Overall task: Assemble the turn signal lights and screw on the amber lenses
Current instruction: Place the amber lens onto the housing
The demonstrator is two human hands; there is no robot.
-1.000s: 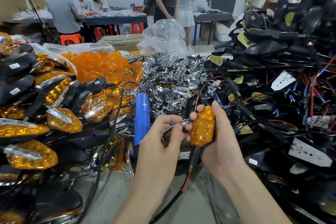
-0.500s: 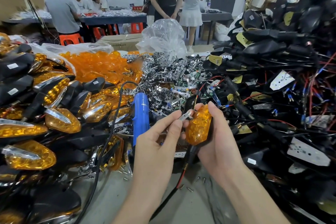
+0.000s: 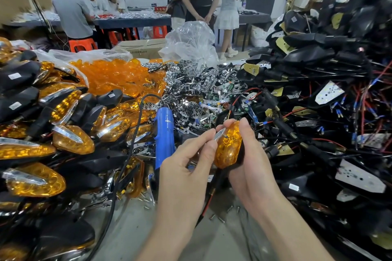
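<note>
Above the table (image 3: 135, 229), the right hand (image 3: 252, 167) grips the turn signal (image 3: 241, 152), long axis upright — amber lens (image 3: 228, 146) facing the left hand (image 3: 186, 165), which pinches a chrome strip (image 3: 218, 135) against its upper end.

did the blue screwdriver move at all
No. The blue electric screwdriver lies where it did, its top still against the heap of chrome reflectors.

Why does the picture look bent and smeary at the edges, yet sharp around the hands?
Head view: the wide-angle lens stretches the corners; the black housings at top right are smeared, the amber lens in the right hand is crisp; white glare on the plastic bag; lighting even, shadows faint.
</note>
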